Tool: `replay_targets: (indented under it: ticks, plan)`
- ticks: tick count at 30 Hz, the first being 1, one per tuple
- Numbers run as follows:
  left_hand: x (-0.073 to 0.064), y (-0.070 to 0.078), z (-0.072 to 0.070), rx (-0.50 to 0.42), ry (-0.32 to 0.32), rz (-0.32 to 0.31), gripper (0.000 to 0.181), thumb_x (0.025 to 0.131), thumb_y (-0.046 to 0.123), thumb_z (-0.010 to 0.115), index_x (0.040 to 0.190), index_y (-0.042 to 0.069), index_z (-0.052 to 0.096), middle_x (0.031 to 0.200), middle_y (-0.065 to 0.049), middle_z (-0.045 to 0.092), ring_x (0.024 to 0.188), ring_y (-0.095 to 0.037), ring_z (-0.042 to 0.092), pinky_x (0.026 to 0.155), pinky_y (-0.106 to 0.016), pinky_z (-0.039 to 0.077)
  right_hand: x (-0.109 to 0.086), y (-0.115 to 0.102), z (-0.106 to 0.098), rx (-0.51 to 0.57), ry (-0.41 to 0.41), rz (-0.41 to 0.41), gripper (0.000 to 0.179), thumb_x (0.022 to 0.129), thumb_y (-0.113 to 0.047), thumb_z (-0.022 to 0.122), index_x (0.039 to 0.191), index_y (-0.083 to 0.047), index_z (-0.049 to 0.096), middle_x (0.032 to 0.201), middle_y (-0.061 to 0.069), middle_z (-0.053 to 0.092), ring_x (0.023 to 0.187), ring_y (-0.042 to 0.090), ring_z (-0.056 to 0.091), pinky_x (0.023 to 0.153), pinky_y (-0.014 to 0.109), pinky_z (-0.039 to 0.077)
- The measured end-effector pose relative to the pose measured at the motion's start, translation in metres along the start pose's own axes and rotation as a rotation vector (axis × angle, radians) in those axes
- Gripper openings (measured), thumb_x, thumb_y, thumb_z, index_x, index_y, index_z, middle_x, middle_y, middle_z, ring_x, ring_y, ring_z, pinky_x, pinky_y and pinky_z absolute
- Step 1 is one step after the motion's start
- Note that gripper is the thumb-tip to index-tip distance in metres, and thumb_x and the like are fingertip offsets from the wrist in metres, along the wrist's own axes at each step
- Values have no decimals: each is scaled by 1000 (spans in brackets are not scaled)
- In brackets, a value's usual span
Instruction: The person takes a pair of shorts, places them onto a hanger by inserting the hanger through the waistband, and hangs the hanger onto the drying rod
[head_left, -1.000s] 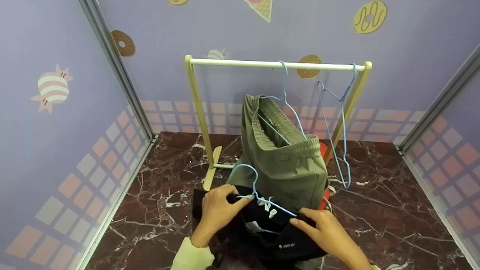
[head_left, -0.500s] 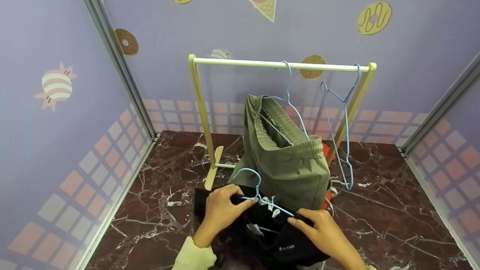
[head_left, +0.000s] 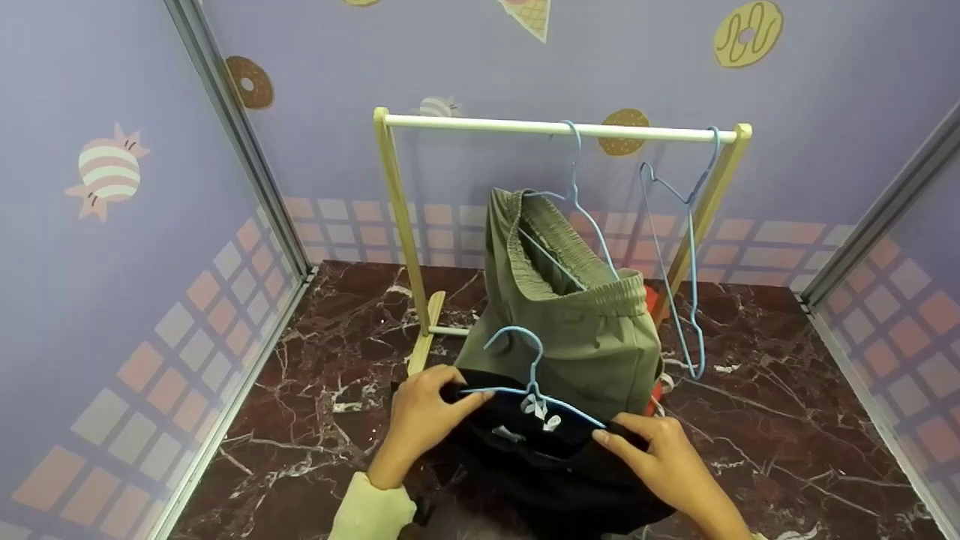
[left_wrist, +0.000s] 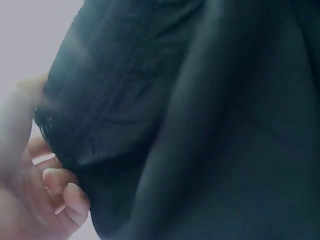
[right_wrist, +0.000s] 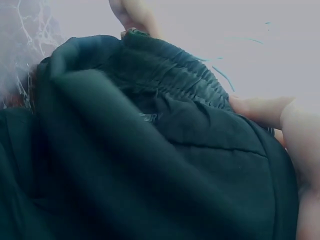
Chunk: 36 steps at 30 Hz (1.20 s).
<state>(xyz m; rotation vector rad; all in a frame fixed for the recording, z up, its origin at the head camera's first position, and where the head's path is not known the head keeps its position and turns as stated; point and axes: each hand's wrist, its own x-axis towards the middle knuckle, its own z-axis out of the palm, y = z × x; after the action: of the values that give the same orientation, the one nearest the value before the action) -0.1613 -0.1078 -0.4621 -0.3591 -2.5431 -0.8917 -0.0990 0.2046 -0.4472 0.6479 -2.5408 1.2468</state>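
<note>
In the head view, a pair of black elastic-waisted pants (head_left: 540,480) is stretched between both hands at the lower middle. A light blue wire hanger (head_left: 539,352) sits inside the waistband, its hook standing up above the cloth. My left hand (head_left: 424,409) pinches the left side of the waistband at the hanger's left arm. At the right end my right hand (head_left: 667,454) pinches waistband and hanger tip between thumb and fingers. Gathered elastic and part of some lettering show on the pants (right_wrist: 200,145) in the right wrist view. White drawstring ends (head_left: 552,423) lie below the hook.
A small rack with a white bar (head_left: 480,125) and wooden posts stands ahead. Olive green pants (head_left: 592,337) hang from it on a blue hanger (head_left: 576,165). A bare blue hanger (head_left: 694,285) hangs at the right end, near something red (head_left: 652,300). Patterned walls surround the dark marbled floor (head_left: 300,420).
My hands have spread slightly apart, drawing the black waistband wider over the hanger. The hook has shifted right and risen a little. The lettering on the front has turned out of the head view.
</note>
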Motion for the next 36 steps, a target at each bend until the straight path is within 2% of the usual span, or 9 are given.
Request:
replay_targets:
  ticks: [9, 12, 16, 19, 23, 27, 30, 34, 36]
  plan:
    - [1, -12, -7, -1, -36, -69, 43, 68, 69, 72, 69, 29, 59, 72, 15, 61, 63, -9, 55, 60, -26, 42, -3, 7, 0, -16, 48, 9, 16, 87, -17, 71, 80, -29, 65, 61, -16, 48, 53, -4, 42, 55, 19, 43]
    - [1, -11, -7, -12, -43, -77, 43, 68, 69, 73, 70, 28, 59, 73, 15, 61, 65, -10, 56, 61, -28, 42, -3, 7, 2, -5, 57, 10, 16, 86, -16, 72, 80, -29, 65, 60, -17, 47, 53, -4, 42, 55, 20, 43]
    - [1, -10, -6, -14, -51, -76, 40, 71, 66, 73, 75, 27, 62, 77, 15, 61, 71, -11, 61, 65, -31, 45, -4, 5, 3, 23, 11, 40, 18, 89, -20, 70, 75, -27, 60, 60, -16, 38, 52, -5, 35, 53, 20, 40]
    - [1, -9, -6, -45, -60, -54, 38, 74, 62, 72, 87, 26, 66, 86, 13, 62, 76, -11, 61, 69, -31, 47, -4, 2, 4, 53, -25, 111, 23, 91, -26, 66, 72, -25, 55, 60, -15, 31, 52, -4, 30, 52, 19, 36]
    - [2, -5, -6, -139, -61, -8, 51, 79, 58, 71, 118, 25, 64, 112, 7, 62, 79, -10, 57, 70, -28, 46, -4, -4, 6, 93, -6, 226, 19, 92, -29, 65, 75, -25, 58, 59, -13, 34, 52, -2, 34, 54, 20, 38]
    - [2, 0, -5, -192, -24, 41, 71, 81, 56, 71, 140, 25, 48, 141, 2, 48, 107, -15, 57, 83, -36, 49, -3, -12, 10, 155, 67, 282, 16, 92, -25, 65, 77, -24, 61, 59, -11, 43, 53, 1, 43, 54, 21, 40]
    - [3, 4, -4, -242, 19, 64, 80, 81, 51, 73, 148, 26, 37, 153, 2, 35, 120, -18, 54, 84, -37, 52, 0, -18, 13, 230, 118, 292, 19, 93, -21, 64, 75, -20, 60, 60, -9, 47, 52, 4, 46, 52, 23, 41]
    - [4, 11, -4, -326, 62, 114, 86, 81, 43, 76, 151, 19, 32, 156, -2, 30, 111, -16, 59, 70, -28, 55, 4, -23, 17, 339, 159, 310, 18, 95, -18, 62, 78, -14, 62, 62, -5, 53, 54, 7, 52, 53, 25, 45]
    - [4, 14, -3, -346, 69, 147, 85, 82, 40, 76, 150, 14, 33, 155, -7, 31, 111, -18, 59, 70, -28, 54, 7, -25, 19, 378, 172, 320, 16, 96, -17, 60, 81, -11, 64, 65, -3, 57, 57, 9, 55, 55, 26, 48]
